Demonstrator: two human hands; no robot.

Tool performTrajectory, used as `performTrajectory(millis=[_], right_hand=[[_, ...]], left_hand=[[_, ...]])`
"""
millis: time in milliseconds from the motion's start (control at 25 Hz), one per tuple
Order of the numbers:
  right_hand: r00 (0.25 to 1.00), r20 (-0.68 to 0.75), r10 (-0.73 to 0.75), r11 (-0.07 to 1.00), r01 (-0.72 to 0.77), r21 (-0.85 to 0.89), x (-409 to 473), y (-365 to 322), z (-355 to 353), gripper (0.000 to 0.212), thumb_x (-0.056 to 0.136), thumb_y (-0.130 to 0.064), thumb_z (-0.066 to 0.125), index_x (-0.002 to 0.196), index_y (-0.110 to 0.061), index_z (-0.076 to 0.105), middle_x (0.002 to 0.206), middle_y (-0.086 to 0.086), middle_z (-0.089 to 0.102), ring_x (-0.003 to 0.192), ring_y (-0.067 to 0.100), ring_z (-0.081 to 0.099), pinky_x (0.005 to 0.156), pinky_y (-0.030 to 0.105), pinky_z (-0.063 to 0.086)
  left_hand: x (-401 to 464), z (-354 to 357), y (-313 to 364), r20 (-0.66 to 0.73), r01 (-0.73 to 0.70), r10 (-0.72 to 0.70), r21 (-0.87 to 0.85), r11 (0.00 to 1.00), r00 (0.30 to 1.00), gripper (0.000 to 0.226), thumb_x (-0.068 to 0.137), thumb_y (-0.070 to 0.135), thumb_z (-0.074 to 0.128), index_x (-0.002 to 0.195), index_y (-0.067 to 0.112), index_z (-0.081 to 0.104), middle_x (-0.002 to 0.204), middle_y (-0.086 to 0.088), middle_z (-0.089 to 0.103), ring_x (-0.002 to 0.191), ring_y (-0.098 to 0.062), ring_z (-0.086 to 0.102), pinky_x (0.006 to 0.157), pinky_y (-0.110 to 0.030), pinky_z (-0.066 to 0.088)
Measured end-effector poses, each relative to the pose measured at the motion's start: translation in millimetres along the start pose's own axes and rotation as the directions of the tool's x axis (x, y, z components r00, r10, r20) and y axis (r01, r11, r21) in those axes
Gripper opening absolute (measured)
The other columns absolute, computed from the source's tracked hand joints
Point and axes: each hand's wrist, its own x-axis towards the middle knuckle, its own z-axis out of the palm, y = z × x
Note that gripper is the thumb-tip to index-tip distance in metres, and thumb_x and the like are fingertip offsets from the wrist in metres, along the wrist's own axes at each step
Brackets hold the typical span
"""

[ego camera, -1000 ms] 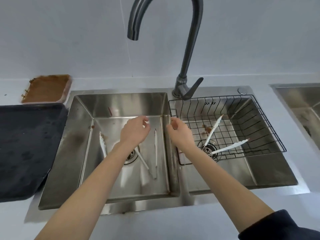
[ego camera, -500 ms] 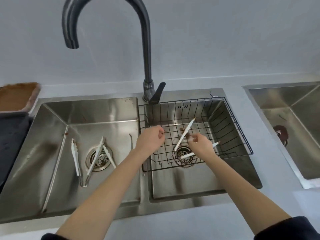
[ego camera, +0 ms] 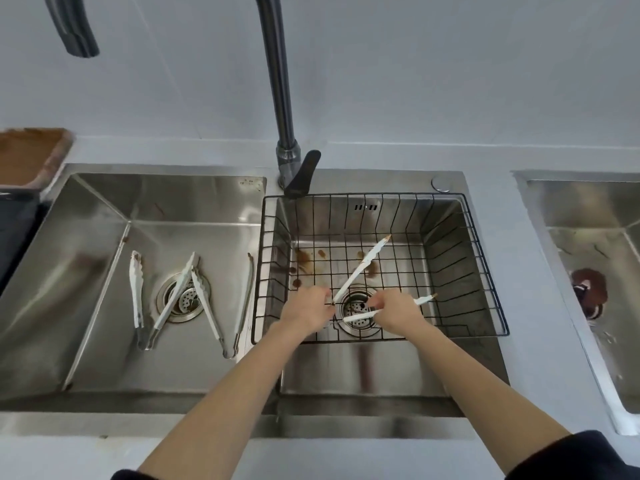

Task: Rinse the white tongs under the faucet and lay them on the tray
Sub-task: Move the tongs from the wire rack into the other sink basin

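White tongs [ego camera: 363, 270] lie spread open in the black wire basket [ego camera: 485, 271] that sits in the right basin [ego camera: 381, 368] of the double sink, above the drain. One arm of the tongs points toward the back of the basket; the other runs toward the basket's right side, its tip showing past the right hand [ego camera: 394, 311]. That hand's fingers are curled round this lower arm of the tongs near its middle. The left hand [ego camera: 306, 311] is at the hinge end of the tongs, near the basket's front left corner, fingers curled in toward the hinge; whether they actually pinch it cannot be made out. Brown stains mark the basin floor under the back left part of the basket.

In the left basin [ego camera: 86, 306], two more pairs of tongs [ego camera: 166, 299] lie open around the drain, hinges toward the front edge. The dark faucet [ego camera: 280, 98] rises from the sink's back edge between the basins, its spout [ego camera: 74, 29] over the left side; no water is seen running. At the far left edge, a dark tray [ego camera: 15, 233] rests on the tabletop [ego camera: 346, 459] with a brown-soiled container [ego camera: 29, 155] behind it. A further sink [ego camera: 588, 289] is at the right edge.
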Motion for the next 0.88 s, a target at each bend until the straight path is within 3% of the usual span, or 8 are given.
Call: performTrajectory(millis=[160,320,360,480,600,760,880], right_hand=[[1.0,-0.021,-0.015,0.999,0.016,0.033,4.3,0.1,-0.5,0.037,0.084,0.002,0.047,0.108,-0.014,0.069,0.111,0.013,0.069,0.099,0.028,0.063,0.084,0.029,0.05],[0.995,-0.097,-0.003,0.992,0.015,0.125,4.7,2.0,-6.8,0.036,0.083,0.005,0.044,0.104,-0.007,0.071,0.105,0.018,0.07,0.079,0.023,0.053,0.084,0.033,0.053],[0.994,-0.112,0.001,0.99,0.016,0.143,4.2,2.9,-8.4,0.035,0.083,0.004,0.045,0.103,-0.007,0.071,0.105,0.018,0.07,0.079,0.022,0.053,0.084,0.034,0.052],[0.989,-0.148,-0.026,0.985,0.051,0.164,0.5,4.0,-11.0,0.029,0.084,0.0,0.05,0.101,-0.006,0.071,0.103,0.017,0.07,0.077,0.02,0.054,0.081,0.032,0.052],[0.982,-0.18,-0.064,0.979,0.096,0.179,-4.6,2.8,-12.9,0.023,0.085,-0.005,0.053,0.1,-0.006,0.072,0.097,0.014,0.069,0.073,0.019,0.054,0.075,0.028,0.052],[0.962,-0.237,-0.134,0.966,0.18,0.183,-13.4,-6.1,-18.1,0.02,0.087,-0.014,0.057,0.096,-0.006,0.072,0.111,0.011,0.067,0.068,0.016,0.052,0.065,0.022,0.043],[0.939,-0.308,-0.157,0.953,0.225,0.201,-21.1,-14.1,-21.6,0.021,0.087,-0.018,0.058,0.096,-0.006,0.072,0.113,0.008,0.066,0.087,0.02,0.06,0.062,0.015,0.039]], left_hand=[[2.7,3.4,1.5,0.017,0.021,-0.02,-0.043,0.999,1.0,0.034,0.09,0.016,0.048,0.122,0.011,0.056,0.117,-0.015,0.061,0.109,-0.031,0.056,0.09,-0.036,0.046],[4.8,1.0,1.9,0.013,0.021,-0.02,-0.129,0.991,1.0,0.018,0.089,0.012,0.048,0.081,0.022,0.06,0.097,-0.011,0.057,0.091,-0.023,0.052,0.08,-0.027,0.041],[3.9,0.0,3.3,0.002,0.019,-0.019,-0.16,0.987,1.0,0.017,0.089,0.012,0.047,0.082,0.021,0.06,0.094,-0.007,0.054,0.088,-0.02,0.049,0.079,-0.026,0.039],[1.9,-2.8,9.5,-0.049,0.017,-0.026,-0.191,0.981,0.998,0.03,0.091,0.019,0.049,0.117,0.009,0.06,0.096,-0.008,0.061,0.087,-0.019,0.051,0.08,-0.026,0.041],[-0.3,-5.1,11.3,-0.081,0.025,-0.04,-0.176,0.984,0.996,0.04,0.091,0.025,0.05,0.129,0.014,0.052,0.116,-0.008,0.065,0.104,-0.025,0.059,0.085,-0.027,0.043],[-5.9,-10.4,9.8,-0.174,0.018,-0.049,-0.179,0.984,0.983,0.037,0.092,0.027,0.048,0.126,0.013,0.054,0.115,-0.006,0.065,0.108,-0.027,0.059,0.085,-0.032,0.044],[-13.4,-18.1,9.4,-0.288,-0.029,-0.036,-0.217,0.976,0.957,0.028,0.091,0.026,0.049,0.11,0.013,0.063,0.094,-0.005,0.066,0.095,-0.027,0.06,0.072,-0.026,0.039]])
